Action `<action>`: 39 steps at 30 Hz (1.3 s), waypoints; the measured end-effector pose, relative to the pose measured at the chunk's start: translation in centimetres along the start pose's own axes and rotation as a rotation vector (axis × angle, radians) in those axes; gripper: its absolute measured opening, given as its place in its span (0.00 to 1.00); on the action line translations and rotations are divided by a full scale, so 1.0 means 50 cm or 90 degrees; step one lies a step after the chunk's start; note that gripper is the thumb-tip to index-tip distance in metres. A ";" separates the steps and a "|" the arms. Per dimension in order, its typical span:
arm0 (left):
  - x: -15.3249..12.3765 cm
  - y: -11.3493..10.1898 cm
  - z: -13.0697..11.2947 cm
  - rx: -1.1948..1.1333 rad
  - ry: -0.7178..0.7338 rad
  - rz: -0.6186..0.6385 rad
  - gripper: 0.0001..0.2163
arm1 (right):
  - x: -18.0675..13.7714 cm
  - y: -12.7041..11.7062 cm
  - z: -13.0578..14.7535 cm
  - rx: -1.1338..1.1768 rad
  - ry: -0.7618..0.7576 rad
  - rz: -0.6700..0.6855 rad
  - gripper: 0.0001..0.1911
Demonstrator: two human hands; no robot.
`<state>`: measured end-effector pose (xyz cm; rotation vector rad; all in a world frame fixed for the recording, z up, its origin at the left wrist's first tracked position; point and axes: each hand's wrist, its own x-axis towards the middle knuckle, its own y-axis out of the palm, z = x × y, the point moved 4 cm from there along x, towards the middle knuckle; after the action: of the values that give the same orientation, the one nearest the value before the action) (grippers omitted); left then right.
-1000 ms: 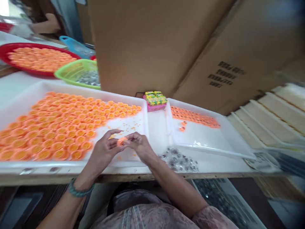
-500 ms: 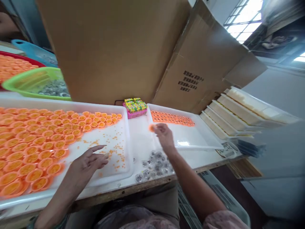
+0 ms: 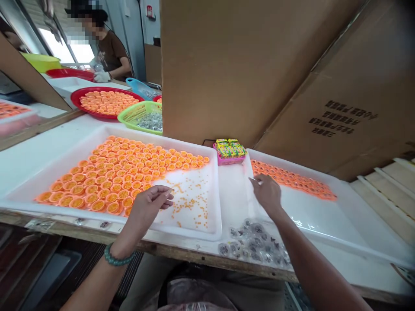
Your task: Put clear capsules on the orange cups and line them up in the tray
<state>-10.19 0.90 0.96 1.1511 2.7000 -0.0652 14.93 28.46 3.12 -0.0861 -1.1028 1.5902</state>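
My left hand [image 3: 154, 201] hovers over the right part of a white tray [image 3: 218, 207], thumb and index finger brought together; a tiny yellowish spot shows at the tips. Shallow orange cups [image 3: 112, 197] with yellow-orange bits inside fill much of that tray, and loose orange bits [image 3: 191, 203] are scattered beside them. My right hand [image 3: 268, 192] is closed in a pinch at the left rim of a second white tray [image 3: 324, 224]. Something small and pale shows at its fingertips, too small to name. Rows of orange pieces [image 3: 292, 179] line that tray's far side.
Clear-wrapped dark-and-silver pieces [image 3: 256, 242] lie near the table's front edge. A pink basket [image 3: 231, 160] holds yellow-green packets. Cardboard [image 3: 233, 65] stands behind. Back left are a red basin [image 3: 76, 101], a green basket [image 3: 125, 115] and a co-worker [image 3: 113, 54] in gloves.
The view has swung left, bringing the co-worker and the whole left tray into sight. The orange piece seen in my right hand no longer shows there. My left thumb and index finger have come closer together.
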 end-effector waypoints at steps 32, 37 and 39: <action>0.039 -0.025 0.023 -0.218 -0.056 -0.121 0.13 | -0.033 0.335 0.310 -0.078 -0.327 0.455 0.15; 0.037 -0.007 0.021 -0.229 -0.068 -0.088 0.12 | -0.095 0.245 0.353 0.125 -0.370 0.383 0.13; 0.031 0.012 0.019 -0.257 -0.086 -0.028 0.12 | -0.112 0.220 0.362 0.166 -0.374 0.374 0.13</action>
<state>-10.66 2.30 -0.25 0.9275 2.4643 0.3640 -1.66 14.15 3.07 0.2728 -1.3781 2.3693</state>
